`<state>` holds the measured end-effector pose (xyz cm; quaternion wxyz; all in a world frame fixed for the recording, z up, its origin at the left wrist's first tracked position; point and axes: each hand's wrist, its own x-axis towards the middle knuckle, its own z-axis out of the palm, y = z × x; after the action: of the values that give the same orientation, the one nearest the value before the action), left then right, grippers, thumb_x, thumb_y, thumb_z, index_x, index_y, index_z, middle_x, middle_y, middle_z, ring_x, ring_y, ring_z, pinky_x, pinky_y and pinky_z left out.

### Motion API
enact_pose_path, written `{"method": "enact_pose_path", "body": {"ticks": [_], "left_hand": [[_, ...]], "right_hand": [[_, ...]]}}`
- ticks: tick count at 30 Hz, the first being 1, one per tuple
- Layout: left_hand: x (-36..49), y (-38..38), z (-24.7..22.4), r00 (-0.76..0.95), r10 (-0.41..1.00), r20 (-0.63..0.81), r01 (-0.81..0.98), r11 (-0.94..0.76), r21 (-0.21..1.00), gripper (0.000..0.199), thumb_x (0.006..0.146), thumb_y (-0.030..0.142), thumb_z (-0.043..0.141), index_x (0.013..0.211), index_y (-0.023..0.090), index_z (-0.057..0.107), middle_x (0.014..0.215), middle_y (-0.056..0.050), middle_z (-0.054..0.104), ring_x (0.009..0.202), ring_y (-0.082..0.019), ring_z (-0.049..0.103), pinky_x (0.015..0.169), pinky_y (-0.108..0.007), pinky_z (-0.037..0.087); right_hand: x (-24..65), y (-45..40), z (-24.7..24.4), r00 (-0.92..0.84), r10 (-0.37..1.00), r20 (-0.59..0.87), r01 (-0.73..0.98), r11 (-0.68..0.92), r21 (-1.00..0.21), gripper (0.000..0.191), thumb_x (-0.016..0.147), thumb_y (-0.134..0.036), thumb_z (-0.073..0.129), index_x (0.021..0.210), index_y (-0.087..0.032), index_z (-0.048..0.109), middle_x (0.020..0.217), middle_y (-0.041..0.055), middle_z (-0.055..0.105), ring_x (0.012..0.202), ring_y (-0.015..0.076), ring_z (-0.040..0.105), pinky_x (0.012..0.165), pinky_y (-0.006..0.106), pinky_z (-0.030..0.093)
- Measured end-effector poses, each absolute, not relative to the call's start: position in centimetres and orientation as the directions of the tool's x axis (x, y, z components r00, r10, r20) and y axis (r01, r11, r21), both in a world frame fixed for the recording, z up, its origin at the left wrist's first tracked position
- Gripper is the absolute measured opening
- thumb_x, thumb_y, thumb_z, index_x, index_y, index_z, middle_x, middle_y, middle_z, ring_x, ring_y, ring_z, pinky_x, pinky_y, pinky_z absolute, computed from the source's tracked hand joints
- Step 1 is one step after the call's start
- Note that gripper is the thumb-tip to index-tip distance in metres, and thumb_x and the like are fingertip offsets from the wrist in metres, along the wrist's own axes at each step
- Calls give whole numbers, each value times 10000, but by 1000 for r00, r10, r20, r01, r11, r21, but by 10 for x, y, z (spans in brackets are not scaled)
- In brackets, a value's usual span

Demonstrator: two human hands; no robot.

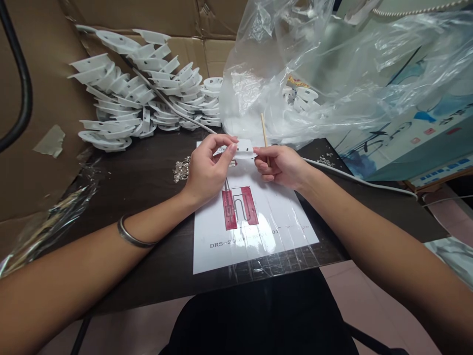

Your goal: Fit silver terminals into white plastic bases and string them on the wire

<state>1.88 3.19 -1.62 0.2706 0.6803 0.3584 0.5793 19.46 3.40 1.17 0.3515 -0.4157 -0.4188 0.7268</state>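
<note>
A white plastic part [244, 147] with small dark slots is held up between both hands, over a printed sheet. My left hand [210, 170] pinches its left side between thumb and fingers. At its right end, the thumb and forefinger of my right hand [281, 165] touch the edge, and a thin wooden stick [263, 129] stands up out of the curled fingers. Beneath lies the white sheet [210, 259] with a red and black drawing, under clear film. Small shiny metal pieces [181, 170] are heaped just left of my left hand.
Stacked white parts [121, 84] fill the back left against cardboard [33, 98]. A clear plastic bag [251, 84] covers the back right. More metal bits [325, 160] lie on the right, by a grey cable [354, 173]. Bagged sticks [48, 222] are at the left.
</note>
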Motion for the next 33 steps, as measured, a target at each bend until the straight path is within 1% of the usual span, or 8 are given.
{"method": "enact_pose_path", "body": {"ticks": [7,14,17,20,24,28,31,33], "left_hand": [[19,34,-20,80,823,562,80,-568,819,48,874,233,596,847,209,565,1029,-65,663,1118,-209,619,965,-386,519],[17,38,-21,54,886,460,62,-462,884,144,877,341,598,915,228,518,1202,-83,601,1137,-220,592,765,-311,575],[17,40,-24,102,884,456,77,-464,883,404,762,335,728,1091,253,507,1243,-93,575,1175,-249,566,829,-331,560],[17,39,-25,243,895,375,56,-399,915,629,699,322,771,1238,268,452,1097,-77,639,1002,-253,648,768,-359,571],[16,37,-25,295,895,335,58,-366,929,586,679,263,759,1195,261,481,895,-30,652,752,-213,674,616,-330,563],[17,37,-25,232,904,359,-4,-368,930,537,660,193,755,1109,257,468,907,-32,647,797,-220,682,633,-332,578],[17,37,-25,225,922,316,-72,-308,949,549,669,199,759,1107,265,435,938,-48,657,855,-260,697,621,-360,598],[16,38,-23,242,925,294,-93,-279,956,564,673,208,768,1120,276,431,962,-52,666,859,-269,706,581,-346,598]], "right_hand": [[193,33,11,-403,868,-289,-159,-378,-912,287,912,-224,501,633,-167,465,504,-53,404,430,56,163,398,198,241],[194,34,10,-361,888,-285,-122,-348,-929,254,918,-219,490,669,-176,471,512,-54,415,426,59,183,412,208,247],[194,33,10,-366,895,-255,-99,-309,-946,267,918,-241,507,661,-178,466,508,-50,425,427,60,220,418,210,250],[194,32,11,-410,884,-223,-80,-278,-957,278,918,-254,513,655,-180,461,500,-50,418,433,64,248,421,214,240],[194,32,11,-478,854,-206,2,-233,-973,319,926,-282,514,632,-186,438,516,-48,405,444,66,238,432,234,191],[197,32,11,-373,928,8,209,93,-973,398,961,-420,444,643,-187,502,525,-45,358,478,87,267,483,259,206],[204,33,11,-315,905,286,410,402,-819,493,972,-490,364,643,-182,564,574,-23,395,555,102,359,561,266,252],[208,34,10,-369,858,358,501,508,-701,507,966,-494,375,609,-182,556,575,-21,409,571,104,374,584,271,255]]}}
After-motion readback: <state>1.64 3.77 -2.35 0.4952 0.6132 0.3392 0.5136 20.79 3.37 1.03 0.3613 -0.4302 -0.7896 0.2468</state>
